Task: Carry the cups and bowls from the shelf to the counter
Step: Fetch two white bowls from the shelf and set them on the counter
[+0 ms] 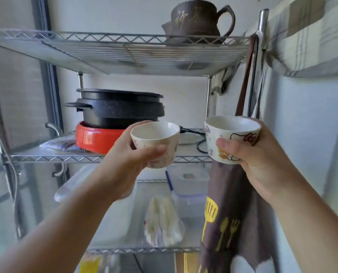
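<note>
I hold two small white cups with cartoon prints in front of a wire shelf rack (97,159). My left hand (128,156) grips the left cup (156,137) around its side, thumb across the front. My right hand (256,154) grips the right cup (232,133) the same way, thumb on its front. Both cups are upright, look empty, and hang in the air just in front of the middle shelf. The counter is out of view.
On the middle shelf stands a black pot (119,107) on a red cooker base (94,139) with a black cord (193,133). A brown teapot (199,20) sits on the top shelf. Clear plastic boxes (187,184) lie below. A dark apron (229,213) hangs at the rack's right post.
</note>
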Tool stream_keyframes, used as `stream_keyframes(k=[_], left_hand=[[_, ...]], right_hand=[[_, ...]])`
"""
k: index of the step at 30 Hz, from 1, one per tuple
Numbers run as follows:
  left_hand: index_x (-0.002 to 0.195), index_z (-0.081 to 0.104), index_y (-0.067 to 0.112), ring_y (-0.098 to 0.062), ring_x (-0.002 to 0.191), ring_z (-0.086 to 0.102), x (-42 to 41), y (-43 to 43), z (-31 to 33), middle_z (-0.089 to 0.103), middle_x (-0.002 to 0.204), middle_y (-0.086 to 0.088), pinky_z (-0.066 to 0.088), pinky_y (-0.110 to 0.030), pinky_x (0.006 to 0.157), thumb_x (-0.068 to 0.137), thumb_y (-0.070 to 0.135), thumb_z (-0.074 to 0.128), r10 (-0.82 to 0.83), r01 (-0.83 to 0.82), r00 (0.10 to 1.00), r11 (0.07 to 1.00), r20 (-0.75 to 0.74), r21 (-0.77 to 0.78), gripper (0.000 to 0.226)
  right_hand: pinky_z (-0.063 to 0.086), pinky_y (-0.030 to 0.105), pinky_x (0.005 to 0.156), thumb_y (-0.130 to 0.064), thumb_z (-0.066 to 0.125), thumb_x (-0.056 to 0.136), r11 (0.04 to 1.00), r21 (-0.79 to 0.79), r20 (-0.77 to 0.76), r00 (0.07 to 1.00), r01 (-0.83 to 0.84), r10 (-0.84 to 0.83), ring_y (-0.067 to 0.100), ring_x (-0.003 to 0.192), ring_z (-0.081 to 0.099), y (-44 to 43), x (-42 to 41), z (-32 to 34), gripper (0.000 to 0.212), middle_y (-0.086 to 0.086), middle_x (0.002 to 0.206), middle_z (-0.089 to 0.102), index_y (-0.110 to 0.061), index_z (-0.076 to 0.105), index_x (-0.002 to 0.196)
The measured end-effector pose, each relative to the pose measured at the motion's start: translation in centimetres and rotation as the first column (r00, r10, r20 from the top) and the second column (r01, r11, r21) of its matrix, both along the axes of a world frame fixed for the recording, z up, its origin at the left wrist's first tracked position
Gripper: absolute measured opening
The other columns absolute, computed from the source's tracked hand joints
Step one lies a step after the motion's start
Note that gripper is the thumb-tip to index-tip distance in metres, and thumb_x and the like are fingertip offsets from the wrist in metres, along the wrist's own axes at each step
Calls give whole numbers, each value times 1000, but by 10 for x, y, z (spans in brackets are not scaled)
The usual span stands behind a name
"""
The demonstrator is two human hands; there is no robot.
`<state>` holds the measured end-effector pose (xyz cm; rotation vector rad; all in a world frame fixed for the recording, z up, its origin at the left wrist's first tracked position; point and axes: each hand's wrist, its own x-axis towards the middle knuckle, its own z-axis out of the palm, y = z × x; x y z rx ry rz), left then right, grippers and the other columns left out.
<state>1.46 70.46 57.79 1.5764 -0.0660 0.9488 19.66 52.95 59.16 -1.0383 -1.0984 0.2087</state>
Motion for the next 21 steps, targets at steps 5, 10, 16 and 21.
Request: stream_keyframes(k=[5, 10, 16, 21], left_hand=[[122, 60, 17, -24, 106, 64, 7, -22, -73, 68, 111, -10, 54, -31, 83, 58, 16, 81, -101, 97, 991, 994, -82, -56, 67], [127, 55, 16, -24, 107, 63, 18, -61, -136, 68, 115, -8, 53, -32, 81, 60, 21, 80, -161, 148, 962, 986, -220, -71, 72], [131, 52, 19, -19, 99, 69, 38, -126, -205, 69, 116, -7, 52, -21, 70, 59, 33, 87, -361, 330, 831, 933, -423, -146, 81], [133, 49, 18, -39, 109, 63, 68, -187, -258, 63, 121, -20, 54, -49, 84, 54, 38, 93, -525, 475, 672, 847, -523, -239, 92]], right_hand=[[58, 42, 81, -24, 88, 43, 983, -99, -44, 986, 155, -160, 29, 106, 66, -38, -13, -82, 83, 12, 116, 67, -14, 57, 119], [55, 22, 79, -30, 87, 43, 933, -190, -42, 947, 307, -320, 5, 98, 68, -94, -33, -154, 74, -14, 106, 71, -40, 55, 109], [53, 18, 81, -15, 92, 48, 828, -320, -121, 847, 461, -518, 3, 105, 63, -185, -52, -222, 83, -19, 110, 65, -34, 51, 118], [52, 14, 81, -16, 86, 47, 696, -424, -218, 681, 579, -699, -1, 105, 62, -270, -64, -258, 82, -25, 107, 65, -33, 50, 118]])
